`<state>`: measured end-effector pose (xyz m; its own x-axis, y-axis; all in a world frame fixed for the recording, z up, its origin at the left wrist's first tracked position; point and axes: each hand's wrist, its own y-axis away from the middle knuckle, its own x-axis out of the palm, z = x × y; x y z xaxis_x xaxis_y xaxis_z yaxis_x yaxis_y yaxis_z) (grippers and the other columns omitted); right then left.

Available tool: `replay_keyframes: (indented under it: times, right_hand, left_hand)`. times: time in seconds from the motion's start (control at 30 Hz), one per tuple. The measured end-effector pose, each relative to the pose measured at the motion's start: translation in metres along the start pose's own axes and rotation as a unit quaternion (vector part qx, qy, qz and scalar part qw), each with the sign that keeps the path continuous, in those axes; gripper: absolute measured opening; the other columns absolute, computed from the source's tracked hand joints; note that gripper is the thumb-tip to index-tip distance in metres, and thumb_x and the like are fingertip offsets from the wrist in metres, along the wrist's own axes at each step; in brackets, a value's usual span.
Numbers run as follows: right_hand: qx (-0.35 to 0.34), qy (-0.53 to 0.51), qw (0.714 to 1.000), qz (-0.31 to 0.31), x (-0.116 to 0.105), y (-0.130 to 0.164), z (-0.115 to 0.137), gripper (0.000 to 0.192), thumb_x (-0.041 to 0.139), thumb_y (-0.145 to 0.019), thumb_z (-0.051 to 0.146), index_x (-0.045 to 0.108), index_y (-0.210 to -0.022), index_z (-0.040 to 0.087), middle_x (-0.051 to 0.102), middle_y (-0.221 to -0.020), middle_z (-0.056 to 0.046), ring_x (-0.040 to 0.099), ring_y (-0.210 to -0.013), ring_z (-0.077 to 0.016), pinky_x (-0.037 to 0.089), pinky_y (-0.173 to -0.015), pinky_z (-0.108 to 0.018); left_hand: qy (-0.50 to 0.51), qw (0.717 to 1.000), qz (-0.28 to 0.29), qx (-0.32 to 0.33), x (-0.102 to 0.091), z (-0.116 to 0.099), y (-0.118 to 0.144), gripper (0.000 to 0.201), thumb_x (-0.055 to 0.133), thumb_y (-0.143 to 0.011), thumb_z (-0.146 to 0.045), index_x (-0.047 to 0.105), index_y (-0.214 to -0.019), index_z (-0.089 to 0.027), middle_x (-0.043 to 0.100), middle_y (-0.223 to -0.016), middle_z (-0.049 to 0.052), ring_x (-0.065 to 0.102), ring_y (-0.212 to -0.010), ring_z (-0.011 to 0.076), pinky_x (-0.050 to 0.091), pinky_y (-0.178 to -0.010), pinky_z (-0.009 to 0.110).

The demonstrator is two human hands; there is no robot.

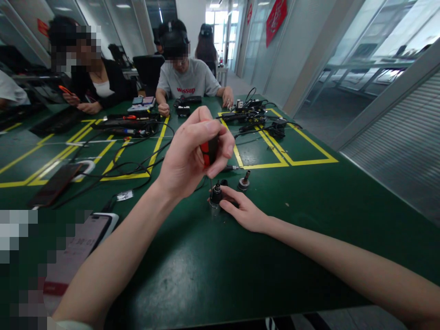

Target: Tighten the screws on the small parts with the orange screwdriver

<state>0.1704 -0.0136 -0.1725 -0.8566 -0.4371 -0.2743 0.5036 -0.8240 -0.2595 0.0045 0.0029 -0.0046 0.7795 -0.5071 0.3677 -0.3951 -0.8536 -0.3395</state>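
My left hand (189, 149) is raised and wrapped round the red and black handle of a screwdriver (207, 155). Its thin shaft points down along the left side of a small black cylindrical part (216, 195), which stands upright on the green table (192, 256). Whether the tip touches a screw is too small to tell. Low on the table, my right hand (242, 210) grips that part between thumb and fingers; some fingertips are hidden behind it. A round metal piece with a stem (244, 181) sits just beyond my right hand.
To the left lie a dark phone (57, 183), a lit phone (80, 256) and loose black cables (120, 172). Tools and wired parts (254, 117) lie around the yellow tape (312, 161). Across the table sit a person in a grey shirt (187, 78) and another in a black jacket (115, 82).
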Motion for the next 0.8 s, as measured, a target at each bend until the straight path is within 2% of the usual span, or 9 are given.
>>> replay_keyframes:
  times: [0.13,0.27,0.4,0.6,0.67,0.8]
  right_hand:
    - [-0.001,0.006,1.000,-0.002,-0.0007,0.0001,-0.0008,0.045,0.054,-0.103,0.041,0.058,-0.143,0.020,0.074,-0.121,-0.011,0.071,-0.107,-0.0251,0.057,-0.098,-0.042]
    - [-0.003,0.013,1.000,-0.006,-0.0009,0.0004,-0.0017,0.046,0.054,-0.103,0.041,0.059,-0.143,0.019,0.074,-0.121,-0.012,0.071,-0.107,-0.0252,0.057,-0.099,-0.043]
    - [-0.001,0.013,1.000,-0.007,-0.0005,0.0005,-0.0017,0.047,0.054,-0.103,0.043,0.059,-0.143,0.019,0.074,-0.123,-0.012,0.072,-0.109,-0.0252,0.057,-0.100,-0.043]
    - [-0.007,0.014,1.000,-0.006,-0.0002,-0.0002,-0.0005,0.046,0.054,-0.103,0.042,0.059,-0.144,0.020,0.074,-0.125,-0.011,0.072,-0.110,-0.0252,0.057,-0.100,-0.042]
    - [-0.006,0.014,1.000,-0.004,-0.0006,0.0000,-0.0004,0.046,0.054,-0.104,0.041,0.058,-0.145,0.021,0.074,-0.125,-0.011,0.072,-0.110,-0.0253,0.057,-0.099,-0.042]
    - [-0.006,0.007,1.000,-0.002,-0.0005,0.0001,-0.0006,0.046,0.054,-0.103,0.042,0.058,-0.144,0.020,0.074,-0.122,-0.011,0.072,-0.108,-0.0249,0.057,-0.099,-0.042]
  left_hand:
    - [0.013,0.999,-0.037,-0.034,0.0021,-0.0015,0.0004,0.039,0.058,-0.102,-0.042,0.050,-0.072,-0.019,0.040,-0.048,-0.008,0.031,-0.032,0.0038,0.024,-0.034,0.015]
    - [0.022,0.999,-0.014,-0.029,0.0019,-0.0010,0.0003,0.051,0.046,-0.107,-0.047,0.054,-0.066,-0.017,0.033,-0.047,-0.006,0.030,-0.034,0.0037,0.026,-0.035,0.014]
    - [0.055,0.998,0.018,-0.014,-0.0016,-0.0002,0.0004,0.062,0.046,-0.105,-0.058,0.056,-0.062,-0.015,0.035,-0.051,-0.004,0.032,-0.039,0.0038,0.030,-0.036,0.013]
    - [0.068,0.997,-0.003,-0.035,-0.0033,-0.0007,-0.0022,0.063,0.045,-0.105,-0.061,0.050,-0.061,-0.016,0.035,-0.052,-0.004,0.037,-0.038,0.0040,0.031,-0.035,0.013]
    - [0.051,0.998,-0.003,-0.034,-0.0030,-0.0008,-0.0027,0.061,0.046,-0.105,-0.058,0.052,-0.061,-0.016,0.037,-0.052,-0.004,0.037,-0.037,0.0041,0.031,-0.035,0.014]
    - [0.019,1.000,0.019,-0.012,-0.0009,-0.0008,-0.0012,0.046,0.050,-0.104,-0.038,0.059,-0.066,-0.014,0.048,-0.054,-0.002,0.042,-0.041,0.0051,0.035,-0.040,0.016]
